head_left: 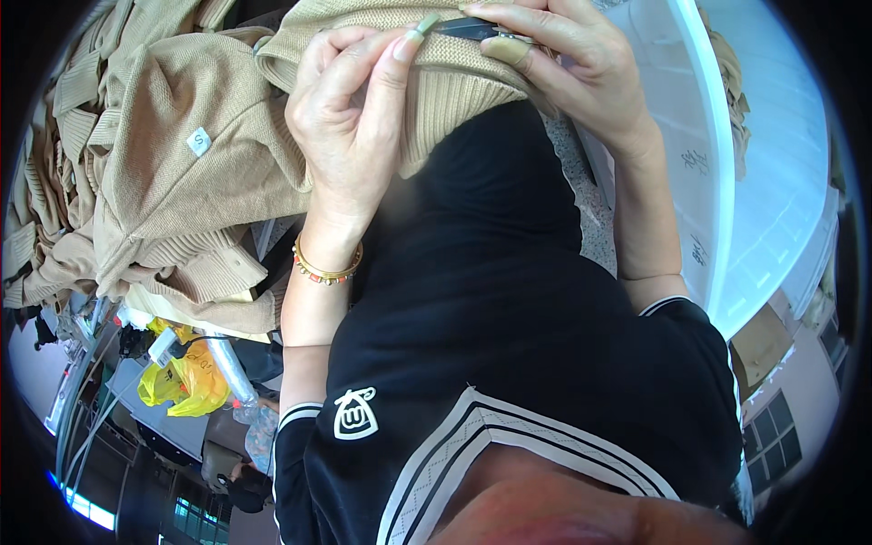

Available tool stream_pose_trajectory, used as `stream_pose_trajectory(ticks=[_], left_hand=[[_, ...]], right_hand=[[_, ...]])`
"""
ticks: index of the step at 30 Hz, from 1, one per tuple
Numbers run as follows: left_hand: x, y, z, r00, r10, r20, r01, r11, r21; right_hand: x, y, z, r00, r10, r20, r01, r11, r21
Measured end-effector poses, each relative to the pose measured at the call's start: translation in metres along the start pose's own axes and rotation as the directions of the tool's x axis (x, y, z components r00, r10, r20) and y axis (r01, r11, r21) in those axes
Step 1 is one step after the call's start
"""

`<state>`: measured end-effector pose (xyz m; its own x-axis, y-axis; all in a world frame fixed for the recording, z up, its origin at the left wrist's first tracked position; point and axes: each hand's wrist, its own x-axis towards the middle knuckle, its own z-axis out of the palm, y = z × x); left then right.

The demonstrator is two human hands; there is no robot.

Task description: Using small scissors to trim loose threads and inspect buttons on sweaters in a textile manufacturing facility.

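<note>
A beige knitted sweater with a ribbed edge lies in front of me at the top of the view. My left hand rests over it, thumb and forefinger pinched together; what is between them is too small to make out. Close to those fingertips is a small black tool with a metal part, which looks like thread snips. My right hand grips this tool between thumb and fingers, above the knit. Its thumb has a tan covering.
More beige knitwear, one piece bearing a small white sticker, is heaped to my left. A large white plastic bin stands at my right, with beige knit beyond its near wall. Yellow plastic bags and a person are at lower left.
</note>
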<state>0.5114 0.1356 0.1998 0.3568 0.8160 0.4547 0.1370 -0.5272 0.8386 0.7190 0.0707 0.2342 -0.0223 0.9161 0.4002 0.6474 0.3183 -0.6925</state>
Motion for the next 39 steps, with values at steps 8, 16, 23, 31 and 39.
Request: stream_pose_trajectory(ticks=[8,16,23,31,39], left_hand=[[0.0,-0.002,0.0,1.0,-0.006,-0.006,0.005,1.0,-0.024],[0.001,-0.002,0.0,1.0,-0.011,0.008,0.011,0.999,-0.039],[0.001,-0.003,0.001,1.0,-0.009,0.011,0.009,0.999,-0.052],[0.0,-0.005,0.0,0.998,-0.058,0.021,0.06,0.995,-0.086],[0.0,-0.007,-0.002,0.994,-0.104,0.029,0.106,0.988,-0.114]], right_hand=[[0.006,0.007,-0.001,0.997,-0.042,0.057,0.041,0.999,0.025],[0.005,0.011,-0.002,0.998,-0.057,0.039,0.051,0.99,0.13],[0.002,0.013,-0.002,0.998,-0.039,0.05,0.034,0.993,0.109],[0.004,0.019,-0.002,0.996,-0.053,0.066,0.047,0.994,0.1],[0.018,0.024,-0.005,0.982,-0.159,0.104,0.15,0.985,0.088]])
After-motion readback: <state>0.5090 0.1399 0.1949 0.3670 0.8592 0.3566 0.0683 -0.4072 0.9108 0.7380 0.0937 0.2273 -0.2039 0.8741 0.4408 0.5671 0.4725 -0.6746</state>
